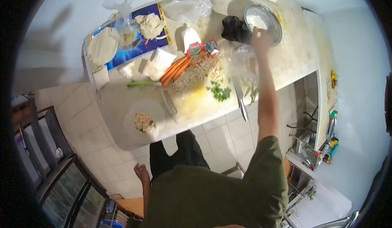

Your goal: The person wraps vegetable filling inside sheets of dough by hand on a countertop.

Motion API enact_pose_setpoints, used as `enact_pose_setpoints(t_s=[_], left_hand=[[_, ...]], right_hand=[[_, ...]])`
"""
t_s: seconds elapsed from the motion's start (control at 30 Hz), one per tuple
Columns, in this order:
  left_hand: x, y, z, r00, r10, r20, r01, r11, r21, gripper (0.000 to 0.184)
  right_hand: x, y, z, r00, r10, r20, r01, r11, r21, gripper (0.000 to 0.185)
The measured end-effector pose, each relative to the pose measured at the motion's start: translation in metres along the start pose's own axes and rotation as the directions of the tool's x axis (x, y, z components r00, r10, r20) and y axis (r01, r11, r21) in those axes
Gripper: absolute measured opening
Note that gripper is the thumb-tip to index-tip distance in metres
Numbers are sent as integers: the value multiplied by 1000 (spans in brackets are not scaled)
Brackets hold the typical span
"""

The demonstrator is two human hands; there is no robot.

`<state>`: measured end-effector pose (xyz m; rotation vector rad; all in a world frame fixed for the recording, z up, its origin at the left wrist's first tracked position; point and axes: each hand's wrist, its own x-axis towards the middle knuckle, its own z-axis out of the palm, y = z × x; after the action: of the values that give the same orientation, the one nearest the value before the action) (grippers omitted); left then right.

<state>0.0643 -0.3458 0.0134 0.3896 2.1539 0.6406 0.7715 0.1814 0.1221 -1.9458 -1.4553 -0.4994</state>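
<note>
My right hand (262, 39) reaches over the near rim of a metal bowl (277, 25), fingers pinched together at the white contents (257, 20). Whatever they grip is too small to make out. Down beside my body, away from the table, hangs my left hand (141, 172) with its fingers curled and nothing visible in it. A mound of shredded filling (144, 122) lies on a thin, pale round wrapper (161, 112) at the table's near left. Chopped green herbs (220, 92), shredded vegetables (190, 79) and whole carrots (175, 72) lie mid-table.
A knife (241, 98) lies with its handle over the table's front edge. A black plastic bag (234, 28) sits against the bowl. At the back left, round wrappers (103, 46) rest on a blue sheet (143, 48). Clear plastic bags (188, 5) stand along the back.
</note>
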Motion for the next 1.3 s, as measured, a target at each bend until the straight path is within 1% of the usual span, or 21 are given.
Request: enact_pose_setpoints(t_s=[0.07, 0.1, 0.13, 0.17, 0.23, 0.27, 0.3, 0.33, 0.4, 0.43, 0.5, 0.57, 0.67, 0.8, 0.87, 0.93, 0.97, 1.1, 1.13, 1.17, 1.3], left_hand=[[-7, -11, -17, 1000, -25, 2, 24, 974, 225, 49], [-6, -4, -13, 999, -13, 33, 3, 962, 272, 50], [-13, 3, -16, 998, -12, 57, -7, 946, 323, 51], [-27, 10, -24, 997, -22, 77, -8, 926, 378, 52], [-39, 44, -18, 987, -78, 141, -3, 866, 499, 53], [-29, 20, -27, 970, -122, 209, 49, 945, 324, 52], [-37, 45, -24, 964, -117, 240, -6, 889, 458, 52], [-25, 11, -25, 968, 65, 241, -167, 885, 434, 53], [-42, 74, -2, 968, -60, 245, -53, 900, 433, 49], [-43, 83, 5, 965, -56, 257, -61, 904, 423, 49], [-39, 78, 11, 963, -62, 262, -56, 906, 420, 51], [-47, 87, 13, 963, -99, 251, -9, 919, 394, 52], [-52, 76, 12, 957, -171, 234, 78, 929, 361, 50], [-50, 62, 8, 989, -30, 143, -16, 951, 307, 41], [-44, 90, 14, 992, 66, 106, -97, 940, 327, 37], [-35, 130, 21, 979, 170, 110, -198, 916, 348, 31], [-22, 141, 25, 960, 245, 134, -275, 909, 312, 31], [17, 188, 45, 894, 388, 223, -425, 893, 151, 30], [24, 192, 49, 892, 387, 233, -422, 899, 122, 31], [30, 196, 52, 888, 385, 250, -418, 903, 94, 31], [48, 196, 59, 854, 407, 325, -451, 890, 70, 31]], right_hand=[[22, 44, 17, 891, 244, 382, -201, 968, -149, 59], [27, 79, 36, 784, 151, 602, 103, 925, -366, 51], [19, 120, 58, 757, -11, 653, 328, 871, -365, 44], [12, 160, 79, 708, -174, 685, 534, 766, -358, 63], [-1, 221, 116, 692, -626, 359, 721, 582, -376, 73], [0, 233, 120, 657, -649, 384, 754, 580, -310, 74], [3, 236, 119, 620, -670, 408, 781, 576, -241, 75], [6, 236, 117, 582, -690, 431, 803, 571, -172, 76], [16, 268, 128, 514, -527, 677, 680, 731, 52, 73], [19, 266, 130, 493, -254, 832, 500, 865, -32, 73], [26, 294, 146, 388, -60, 920, 527, 833, -167, 69], [21, 320, 153, 639, -437, 633, 388, 894, 226, 62], [42, 209, 92, 795, 122, 594, -172, 985, 29, 54], [5, 38, 13, 947, -225, 229, 182, 964, 195, 43], [-63, -80, -30, 948, -165, 271, 68, 941, 333, 28], [-149, -118, -51, 795, -422, 436, 242, 880, 409, 47], [-188, -157, -70, 659, -331, 675, -9, 894, 447, 56], [-316, -258, -82, 228, -582, 780, 388, 789, 476, 69], [-324, -283, -87, 105, -467, 878, 361, 840, 404, 69], [-345, -282, -88, 202, -554, 807, 326, 815, 478, 71], [-358, -302, -84, 266, -508, 819, 278, 854, 440, 76]])
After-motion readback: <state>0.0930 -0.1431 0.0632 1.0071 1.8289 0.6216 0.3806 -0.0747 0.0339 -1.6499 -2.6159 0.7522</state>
